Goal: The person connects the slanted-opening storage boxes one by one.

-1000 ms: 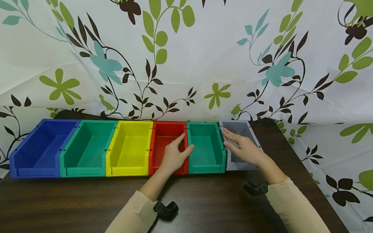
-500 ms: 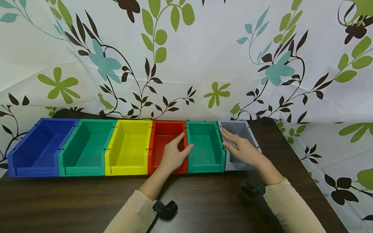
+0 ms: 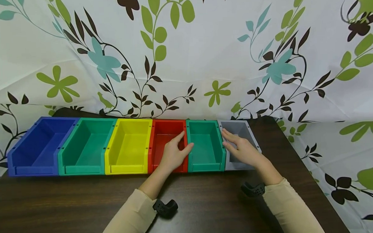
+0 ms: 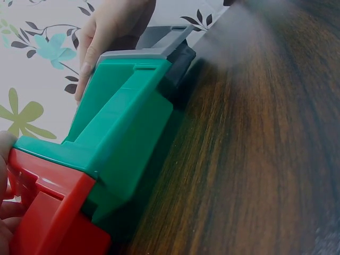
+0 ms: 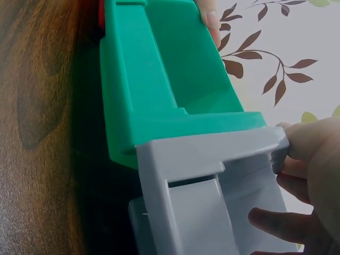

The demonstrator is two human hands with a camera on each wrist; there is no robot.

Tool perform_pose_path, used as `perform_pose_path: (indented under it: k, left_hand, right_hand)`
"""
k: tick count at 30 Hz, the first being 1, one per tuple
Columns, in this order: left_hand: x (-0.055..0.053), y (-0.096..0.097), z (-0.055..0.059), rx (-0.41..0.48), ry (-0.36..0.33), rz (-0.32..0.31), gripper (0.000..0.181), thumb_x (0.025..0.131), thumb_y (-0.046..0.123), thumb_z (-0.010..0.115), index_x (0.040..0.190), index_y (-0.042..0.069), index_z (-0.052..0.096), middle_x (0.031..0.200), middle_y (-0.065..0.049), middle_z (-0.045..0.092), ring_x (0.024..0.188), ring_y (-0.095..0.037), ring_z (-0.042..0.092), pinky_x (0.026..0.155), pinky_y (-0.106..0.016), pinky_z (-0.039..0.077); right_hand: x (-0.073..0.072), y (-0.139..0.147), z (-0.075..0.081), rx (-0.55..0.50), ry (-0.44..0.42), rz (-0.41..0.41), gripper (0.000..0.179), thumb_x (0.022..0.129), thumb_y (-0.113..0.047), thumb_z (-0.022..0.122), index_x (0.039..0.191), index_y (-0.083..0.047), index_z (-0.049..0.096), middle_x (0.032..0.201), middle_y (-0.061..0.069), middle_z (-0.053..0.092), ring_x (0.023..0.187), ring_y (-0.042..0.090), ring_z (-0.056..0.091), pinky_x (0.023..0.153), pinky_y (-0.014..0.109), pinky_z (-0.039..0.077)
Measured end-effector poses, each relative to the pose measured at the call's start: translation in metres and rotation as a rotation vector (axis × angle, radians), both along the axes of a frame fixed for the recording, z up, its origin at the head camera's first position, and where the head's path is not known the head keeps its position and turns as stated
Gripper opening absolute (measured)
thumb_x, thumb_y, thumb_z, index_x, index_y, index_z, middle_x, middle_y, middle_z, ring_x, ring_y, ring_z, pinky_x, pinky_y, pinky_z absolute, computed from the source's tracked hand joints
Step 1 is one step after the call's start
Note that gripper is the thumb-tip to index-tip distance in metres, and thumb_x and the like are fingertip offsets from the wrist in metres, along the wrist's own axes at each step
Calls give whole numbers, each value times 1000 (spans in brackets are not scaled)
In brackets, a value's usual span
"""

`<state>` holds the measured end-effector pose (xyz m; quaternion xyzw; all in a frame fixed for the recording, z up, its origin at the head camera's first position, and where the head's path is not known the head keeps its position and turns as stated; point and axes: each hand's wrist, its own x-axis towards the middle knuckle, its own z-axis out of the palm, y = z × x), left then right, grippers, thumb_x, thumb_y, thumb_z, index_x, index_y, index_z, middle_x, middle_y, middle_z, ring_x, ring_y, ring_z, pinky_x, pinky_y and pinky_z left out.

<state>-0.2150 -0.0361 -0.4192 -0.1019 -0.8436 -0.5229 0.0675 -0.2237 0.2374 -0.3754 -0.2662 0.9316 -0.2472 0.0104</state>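
Note:
In the head view, a red bin (image 3: 165, 127), a small green bin (image 3: 205, 145) and a grey bin (image 3: 240, 128) stand side by side. My left hand (image 3: 173, 156) reaches into the red bin, its thumb across the rim shared with the small green bin. Over the grey bin is my right hand (image 3: 244, 150), thumb and index fingertips right at its left rim. The right wrist view shows the right fingers (image 5: 284, 226) extended and spread inside the grey bin (image 5: 196, 159). In the left wrist view, the left hand's fingers (image 4: 10, 212) are partly cut off.
A yellow bin (image 3: 129, 146), a larger green bin (image 3: 89, 147) and a blue bin (image 3: 42, 149) continue the row leftward. The dark wooden table (image 3: 205, 208) ends at a slanting right edge. A patterned cloth (image 3: 203, 54) hangs behind. Each wrist wears a black device (image 3: 165, 208).
The view has shifted slightly. Both hands keep their places at the red and grey bins, and the bins hold their order.

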Motion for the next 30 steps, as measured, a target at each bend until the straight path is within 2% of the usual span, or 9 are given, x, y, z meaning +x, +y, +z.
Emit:
perform_pose_path:
  k: [11, 20, 25, 30]
  left_hand:
    - [-2, 0, 6, 6, 1, -12, 63, 89, 38, 63, 140, 6, 45, 142, -10, 49, 131, -28, 46, 106, -47, 40]
    - [-3, 0, 9, -2, 6, -11, 64, 89, 38, 63, 140, 5, 45, 142, -11, 49, 131, -28, 46, 107, -47, 39]
    - [-3, 0, 7, -6, 8, -6, 64, 89, 38, 63, 140, 5, 45, 141, -11, 49, 131, -28, 47, 106, -47, 40]
    - [-2, 1, 1, -9, -18, -2, 63, 89, 38, 63, 141, 7, 45, 142, -9, 49, 131, -27, 47, 105, -47, 41]
  right_hand:
    - [-1, 2, 1, -4, 3, -5, 55, 99, -26, 49, 146, -2, 31, 154, 14, 26, 136, 36, 35, 104, 52, 38]
    - [-3, 2, 0, -45, 29, 12, 55, 98, -23, 50, 145, -2, 32, 154, 14, 28, 138, 34, 33, 105, 52, 37]
    - [-3, 2, -6, -59, 40, -1, 54, 99, -23, 50, 145, -2, 32, 153, 15, 29, 138, 35, 33, 104, 52, 38]
    - [1, -2, -11, -51, -1, -49, 56, 99, -26, 49, 146, -1, 30, 152, 17, 29, 136, 35, 36, 103, 52, 39]
